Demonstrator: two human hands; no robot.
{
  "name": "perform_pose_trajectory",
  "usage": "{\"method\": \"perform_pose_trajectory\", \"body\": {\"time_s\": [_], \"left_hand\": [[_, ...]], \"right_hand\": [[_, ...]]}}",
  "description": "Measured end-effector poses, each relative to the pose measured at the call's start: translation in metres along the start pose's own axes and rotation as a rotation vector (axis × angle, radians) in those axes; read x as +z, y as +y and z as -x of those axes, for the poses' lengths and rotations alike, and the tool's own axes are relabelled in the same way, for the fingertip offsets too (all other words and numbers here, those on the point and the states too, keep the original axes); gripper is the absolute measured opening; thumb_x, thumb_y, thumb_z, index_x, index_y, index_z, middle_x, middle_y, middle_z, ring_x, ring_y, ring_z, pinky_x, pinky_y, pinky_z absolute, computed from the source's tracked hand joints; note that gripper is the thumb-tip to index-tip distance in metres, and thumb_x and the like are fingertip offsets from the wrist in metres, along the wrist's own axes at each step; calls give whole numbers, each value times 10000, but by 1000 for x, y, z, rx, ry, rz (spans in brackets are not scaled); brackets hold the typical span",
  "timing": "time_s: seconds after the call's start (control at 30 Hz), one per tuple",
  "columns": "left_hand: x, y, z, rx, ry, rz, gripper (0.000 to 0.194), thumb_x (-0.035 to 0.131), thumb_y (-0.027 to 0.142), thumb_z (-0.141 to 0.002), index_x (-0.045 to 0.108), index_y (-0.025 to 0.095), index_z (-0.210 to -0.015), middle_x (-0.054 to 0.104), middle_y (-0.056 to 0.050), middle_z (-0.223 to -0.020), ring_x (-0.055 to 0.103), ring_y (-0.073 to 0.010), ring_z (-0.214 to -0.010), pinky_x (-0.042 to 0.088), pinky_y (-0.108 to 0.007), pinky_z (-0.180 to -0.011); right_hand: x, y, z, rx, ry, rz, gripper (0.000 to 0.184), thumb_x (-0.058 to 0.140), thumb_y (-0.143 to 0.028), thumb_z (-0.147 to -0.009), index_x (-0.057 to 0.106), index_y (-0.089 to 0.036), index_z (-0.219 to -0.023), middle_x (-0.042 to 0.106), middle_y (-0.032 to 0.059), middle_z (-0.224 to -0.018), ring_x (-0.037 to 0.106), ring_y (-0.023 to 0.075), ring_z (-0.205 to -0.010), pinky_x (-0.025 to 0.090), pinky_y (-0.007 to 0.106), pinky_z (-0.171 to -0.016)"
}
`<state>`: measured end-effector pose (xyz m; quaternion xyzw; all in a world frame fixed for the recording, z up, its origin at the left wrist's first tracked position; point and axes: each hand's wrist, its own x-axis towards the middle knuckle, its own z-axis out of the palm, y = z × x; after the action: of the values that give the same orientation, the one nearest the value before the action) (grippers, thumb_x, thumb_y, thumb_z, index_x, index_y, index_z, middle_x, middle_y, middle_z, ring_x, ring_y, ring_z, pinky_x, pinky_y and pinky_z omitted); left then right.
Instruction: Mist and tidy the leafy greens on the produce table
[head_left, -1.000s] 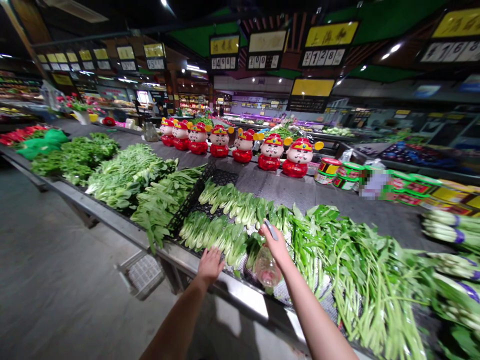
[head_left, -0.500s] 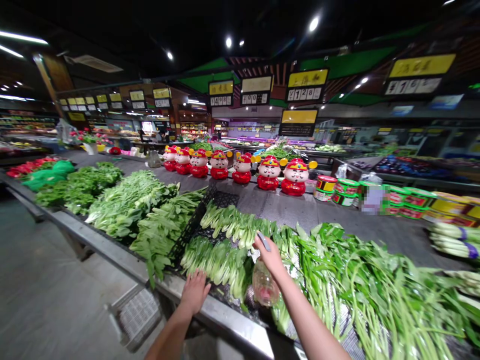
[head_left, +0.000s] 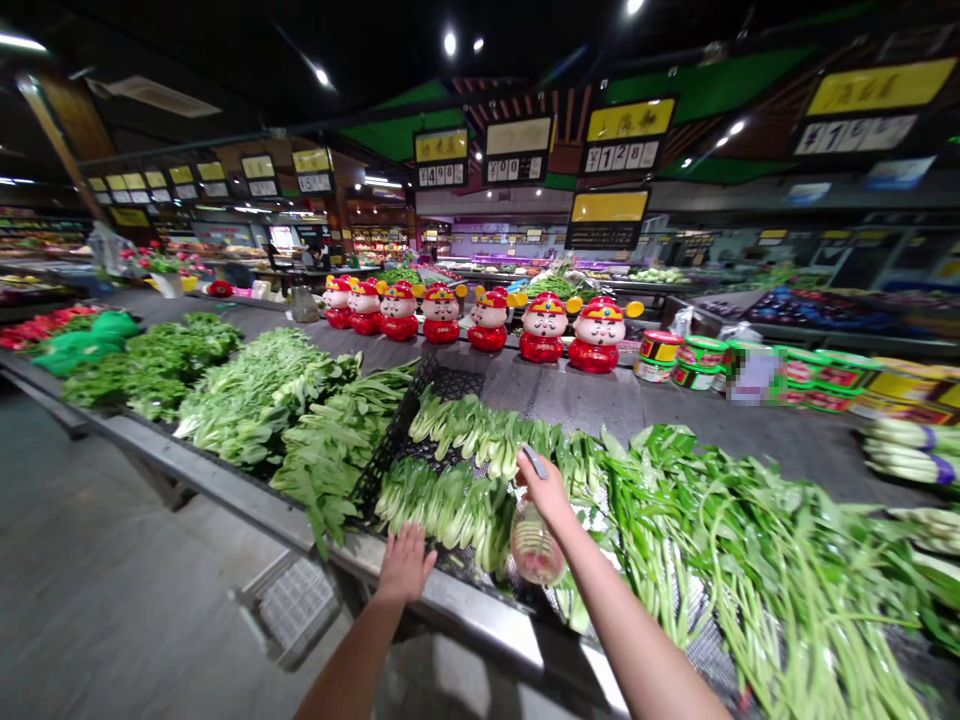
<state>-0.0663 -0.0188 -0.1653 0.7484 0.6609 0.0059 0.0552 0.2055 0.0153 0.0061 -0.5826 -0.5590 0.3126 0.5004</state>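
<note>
My right hand point(head_left: 546, 490) is closed around the neck of a clear spray bottle point(head_left: 537, 548), whose grey top shows above the fist. Held upright, the bottle hangs over the bok choy, with a reddish patch visible through its lower part. My left hand point(head_left: 405, 563) lies flat with fingers spread on the metal front edge of the stand, its fingertips beside the front row of bok choy point(head_left: 442, 505). Behind it runs a second row of bok choy point(head_left: 472, 428). Long-stemmed leafy greens point(head_left: 675, 520) lie to the right of the bottle.
A black mesh divider point(head_left: 390, 440) separates the bok choy from leafy greens point(head_left: 330, 435) on the left. Several red figurines point(head_left: 544, 330) and stacked tins point(head_left: 701, 360) line the back. Price signs point(head_left: 630, 135) hang overhead. A grey crate point(head_left: 292, 605) sits below the stand's metal edge point(head_left: 480, 615).
The view has shifted slightly, so the stand sits a little differently in frame. My right hand still grips the spray bottle over the bok choy, and my left hand stays at the edge.
</note>
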Motion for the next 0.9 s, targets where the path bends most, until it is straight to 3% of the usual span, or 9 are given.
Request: {"method": "perform_pose_trajectory", "body": {"time_s": [0.13,0.4,0.53,0.7,0.9], "left_hand": [[2,0,0,-7,13,21,615,263,420,-966,431,111,-1470,361,-140,-1559,253,-311,-1478,188,-535,-1203],[11,-3,-2,15,30,52,627,253,463,-975,427,124,-1474,366,-139,-1561,256,-314,-1477,179,-547,-1201],[20,-5,-3,39,102,76,613,261,467,-974,441,153,-1469,393,-133,-1549,273,-322,-1469,193,-565,-1192],[17,-4,-1,32,89,101,623,250,478,-978,444,143,-1466,398,-132,-1546,271,-322,-1470,192,-561,-1195],[12,-3,1,51,129,103,613,243,470,-987,478,134,-1442,431,-129,-1531,304,-291,-1460,202,-509,-1209]], "right_hand": [[5,-9,0,-19,22,32,532,503,-676,-806,708,-197,-909,726,80,-818,682,259,-776,515,348,-630],[36,-27,-2,-15,-13,53,530,494,-655,-826,711,-177,-899,709,67,-770,661,229,-726,505,336,-646],[57,-24,-5,20,-8,49,505,489,-669,-822,662,-202,-737,663,31,-612,621,202,-591,479,315,-573],[71,-20,-4,66,11,102,503,470,-691,-803,562,-241,-597,613,28,-533,587,208,-533,453,327,-559],[72,-23,-2,34,24,60,529,483,-691,-795,661,-195,-750,691,64,-703,630,223,-632,475,333,-600]]}}
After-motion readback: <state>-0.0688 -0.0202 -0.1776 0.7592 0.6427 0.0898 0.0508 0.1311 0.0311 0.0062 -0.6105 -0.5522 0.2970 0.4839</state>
